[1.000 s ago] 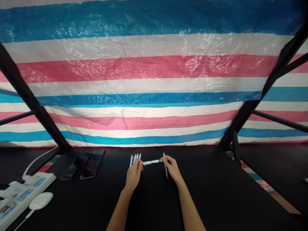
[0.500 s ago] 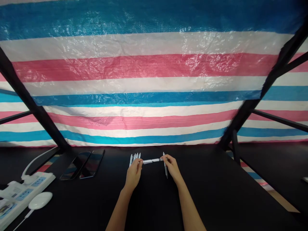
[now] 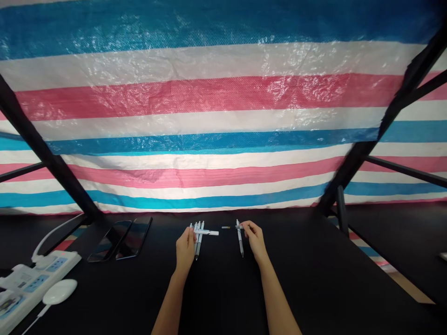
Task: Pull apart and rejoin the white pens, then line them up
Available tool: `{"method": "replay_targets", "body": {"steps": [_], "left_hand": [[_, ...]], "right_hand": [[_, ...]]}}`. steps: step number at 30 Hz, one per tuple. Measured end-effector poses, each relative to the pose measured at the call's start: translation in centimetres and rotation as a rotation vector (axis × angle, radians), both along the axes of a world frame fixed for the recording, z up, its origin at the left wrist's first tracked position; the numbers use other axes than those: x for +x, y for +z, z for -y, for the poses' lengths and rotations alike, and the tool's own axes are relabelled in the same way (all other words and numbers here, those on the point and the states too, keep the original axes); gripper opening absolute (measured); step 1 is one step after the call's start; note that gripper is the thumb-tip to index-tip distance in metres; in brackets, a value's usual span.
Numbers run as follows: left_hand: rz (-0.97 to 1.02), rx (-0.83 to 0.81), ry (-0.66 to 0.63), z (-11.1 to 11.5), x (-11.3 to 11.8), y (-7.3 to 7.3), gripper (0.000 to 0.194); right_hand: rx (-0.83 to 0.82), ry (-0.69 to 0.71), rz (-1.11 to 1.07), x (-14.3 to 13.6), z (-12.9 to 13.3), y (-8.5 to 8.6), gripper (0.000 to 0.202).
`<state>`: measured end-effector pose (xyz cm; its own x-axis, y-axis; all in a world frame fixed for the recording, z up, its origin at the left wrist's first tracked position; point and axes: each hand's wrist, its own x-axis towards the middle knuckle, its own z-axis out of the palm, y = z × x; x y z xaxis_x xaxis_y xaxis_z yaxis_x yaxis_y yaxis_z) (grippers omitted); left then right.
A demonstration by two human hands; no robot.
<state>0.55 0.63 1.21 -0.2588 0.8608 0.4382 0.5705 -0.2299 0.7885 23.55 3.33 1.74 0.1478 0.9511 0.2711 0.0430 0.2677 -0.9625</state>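
Note:
My left hand (image 3: 186, 249) pinches the white barrel (image 3: 209, 232) of a pen, held level and pointing right, above several white pens (image 3: 199, 244) lying side by side. My right hand (image 3: 254, 237) is closed on a small grey end piece (image 3: 239, 227) of a pen. Between the two hands shows a thin pen refill (image 3: 226, 227), apart from the barrel; whether it joins the piece in my right hand I cannot tell. A single white pen with a grey grip (image 3: 240, 243) lies just left of my right hand, partly crossed by the end piece.
Two dark phones (image 3: 133, 238) lie at the left on the black table (image 3: 223, 288). A white power strip (image 3: 42, 284) and a round white charger (image 3: 60, 291) with a cable are at the near left. Black frame bars (image 3: 345, 172) and a striped tarp (image 3: 223, 177) stand behind.
The pen held between both hands has come apart. My left hand moved left with the barrel, my right hand slightly right with the end piece. A thin refill now shows between them.

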Motion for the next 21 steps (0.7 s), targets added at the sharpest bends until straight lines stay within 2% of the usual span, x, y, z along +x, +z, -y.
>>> {"method": "replay_targets", "body": {"steps": [5,13,21], "left_hand": [[0.021,-0.027,0.024,-0.13,-0.24,-0.1,0.04],[0.097,-0.015,0.024,-0.41,-0.3,-0.63,0.041],[0.106,-0.033,0.004,-0.43,0.01,-0.55,0.041]], "right_hand": [[-0.004,-0.046,0.01,0.24,0.05,0.09,0.034],[-0.004,-0.022,0.028,-0.13,0.21,0.16,0.036],[-0.011,0.022,0.02,-0.25,0.16,-0.03,0.034]]}}
